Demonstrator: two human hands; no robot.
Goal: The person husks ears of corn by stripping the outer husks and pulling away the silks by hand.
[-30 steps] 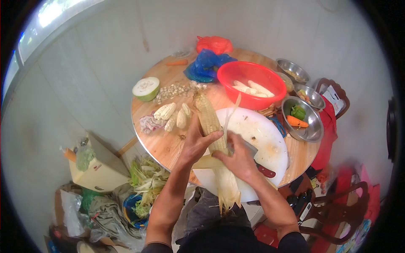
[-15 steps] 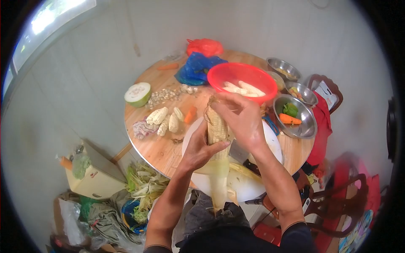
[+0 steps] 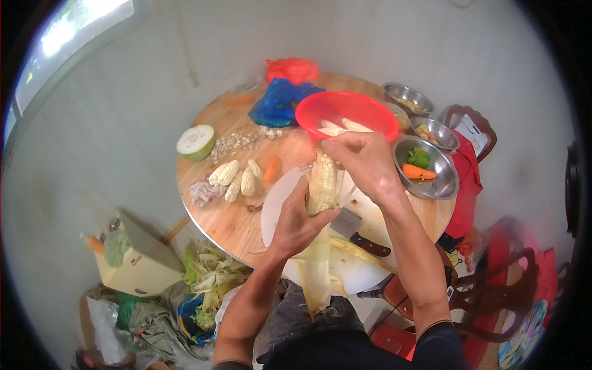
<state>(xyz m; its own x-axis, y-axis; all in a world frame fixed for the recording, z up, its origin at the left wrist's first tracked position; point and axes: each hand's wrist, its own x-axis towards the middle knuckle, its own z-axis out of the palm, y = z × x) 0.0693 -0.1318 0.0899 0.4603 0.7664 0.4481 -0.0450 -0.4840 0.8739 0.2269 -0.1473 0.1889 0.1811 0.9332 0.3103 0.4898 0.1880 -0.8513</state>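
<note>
An ear of corn (image 3: pixel 322 185) stands upright between my hands, its pale kernels bared and a strip of husk (image 3: pixel 316 265) hanging below it. My left hand (image 3: pixel 297 219) is wrapped round its lower part. At its top, my right hand (image 3: pixel 364 163) pinches the tip, where some brown silk shows; the fingertips are partly hidden. Beneath my hands lies a round white cutting board (image 3: pixel 277 206). On it rest a cleaver (image 3: pixel 357 231) with a dark handle and a piece of yellowish husk (image 3: pixel 361 253).
Several peeled corn pieces (image 3: pixel 248 182), a carrot piece (image 3: pixel 272 168), garlic (image 3: pixel 234 143) and a cut melon (image 3: pixel 196 142) lie on the table's left. A red basin (image 3: pixel 345 105) holds corn. Steel bowls (image 3: pixel 453 179) stand at right. Husks (image 3: pixel 213 271) are heaped below the table's left edge.
The ear of corn has turned and tilted slightly in my hands. My right hand has shifted a little right, and the cleaver now shows more fully.
</note>
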